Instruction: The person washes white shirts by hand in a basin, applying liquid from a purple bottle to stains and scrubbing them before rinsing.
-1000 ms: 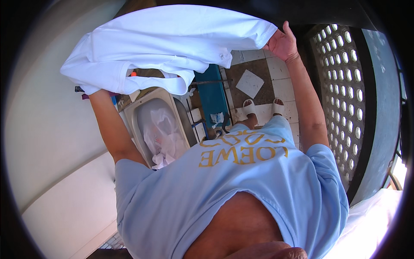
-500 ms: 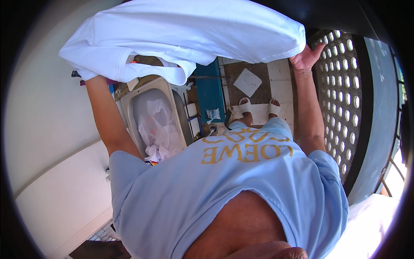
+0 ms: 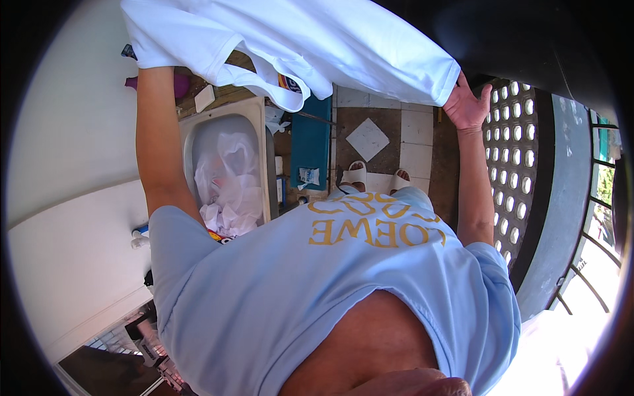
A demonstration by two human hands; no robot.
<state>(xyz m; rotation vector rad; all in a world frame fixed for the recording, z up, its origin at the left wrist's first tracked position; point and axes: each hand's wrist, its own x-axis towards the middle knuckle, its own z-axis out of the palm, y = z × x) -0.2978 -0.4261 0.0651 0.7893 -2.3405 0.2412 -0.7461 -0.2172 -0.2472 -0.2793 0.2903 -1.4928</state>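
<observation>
A white T-shirt (image 3: 297, 46) stretches across the top of the view, its neck opening hanging down in the middle. My left arm is raised, and my left hand is hidden behind or inside the cloth at the shirt's left end. At the other end, my right hand (image 3: 467, 105) is beside the shirt's hemmed edge and touches it. Its palm shows and the thumb stands apart; some of the fingers go out of sight behind the fabric.
To the left, a metal sink (image 3: 265, 165) holds white plastic bags (image 3: 228, 178). A teal panel (image 3: 312, 142) with a small packet (image 3: 308, 175) is beside it. A wall of pierced blocks (image 3: 512, 158) stands to the right. White slippers (image 3: 355, 173) are on my feet on the tiled floor.
The shirt's left end has gone up and to the right, so the cloth slopes down more toward my right hand. My right hand is slightly lower. The whole view has shifted a little.
</observation>
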